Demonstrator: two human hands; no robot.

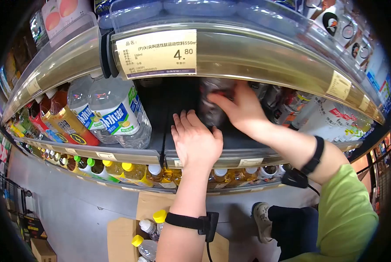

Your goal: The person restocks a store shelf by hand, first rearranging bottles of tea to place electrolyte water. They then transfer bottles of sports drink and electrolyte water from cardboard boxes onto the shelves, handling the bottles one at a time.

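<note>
My right hand [241, 107] is wrapped round a dark bottle [213, 102], blurred, standing on the dark shelf under the upper price rail. Just left of it, my left hand [197, 137] lies over the shelf's front part with its fingers stretched out, holding nothing. Left of my hands stand clear bottles with blue and green labels [124, 118]. A strap with a black device circles each forearm.
An upper shelf rail [248, 46] carries a price tag [158, 53] reading 4.80. More bottles [287, 107] stand at the right. Yellow-capped bottles [134, 172] line the lower shelf. On the floor, an open cardboard box [121, 240] holds several bottles; a shopping cart [12, 196] is at the left.
</note>
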